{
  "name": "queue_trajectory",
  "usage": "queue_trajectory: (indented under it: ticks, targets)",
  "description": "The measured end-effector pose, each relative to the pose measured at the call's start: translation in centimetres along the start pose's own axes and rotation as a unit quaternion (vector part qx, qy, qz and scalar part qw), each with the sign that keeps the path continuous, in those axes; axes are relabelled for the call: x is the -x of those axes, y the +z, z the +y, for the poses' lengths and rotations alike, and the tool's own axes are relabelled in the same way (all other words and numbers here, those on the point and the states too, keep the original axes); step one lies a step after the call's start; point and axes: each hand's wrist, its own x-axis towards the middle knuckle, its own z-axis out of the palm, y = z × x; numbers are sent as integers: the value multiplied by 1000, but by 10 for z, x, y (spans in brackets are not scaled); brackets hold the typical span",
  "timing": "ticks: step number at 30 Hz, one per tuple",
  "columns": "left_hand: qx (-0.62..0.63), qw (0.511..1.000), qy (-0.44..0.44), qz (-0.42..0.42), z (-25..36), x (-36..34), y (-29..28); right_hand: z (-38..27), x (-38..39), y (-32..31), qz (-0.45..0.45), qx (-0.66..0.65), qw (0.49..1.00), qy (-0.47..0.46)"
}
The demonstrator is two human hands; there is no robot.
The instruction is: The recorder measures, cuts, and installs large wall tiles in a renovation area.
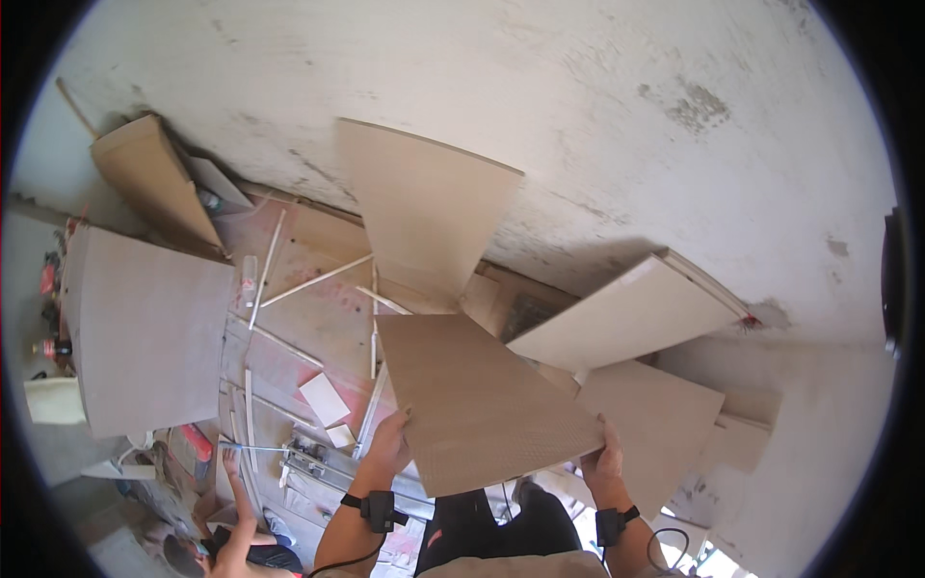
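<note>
A flat, light-brown board (487, 409) is held up in front of my body, tilted, with its far end narrower in view. My left hand (389, 441) grips its left edge, the thumb showing at the side. On the opposite edge, my right hand (604, 453) is closed round the board near its right corner. The fingers of both hands are partly hidden beneath it. Black straps with small boxes sit on both wrists.
Boards lean on the wall: one upright (424, 202), a stack (636, 313) at right, another lower board (650, 424). A large panel (149, 332) stands left. Several thin strips (318, 281) litter the floor. At lower left, a co-worker (236, 544) crouches, one arm extended near a metal rod.
</note>
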Motion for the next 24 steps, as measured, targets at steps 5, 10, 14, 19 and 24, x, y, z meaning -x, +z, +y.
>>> queue_trajectory:
  ticks: [5, 10, 14, 19, 24]
  targets:
    - [-274, 912, 304, 20, -1, 13, 0, -19, -27, 26, 152, 16, 987, -39]
    - [-587, 616, 525, -8, 24, -20, -4, -33, -65, 17, 105, 3, 990, -89]
    - [-503, 656, 560, 48, -6, -63, 4, -54, -79, 29, -68, 92, 981, -156]
    - [-461, 627, 628, 9, 33, -95, 35, -48, -110, 30, -261, 143, 928, -223]
    - [-528, 620, 581, 9, 61, -94, 38, -35, -180, 14, -106, 364, 906, -188]
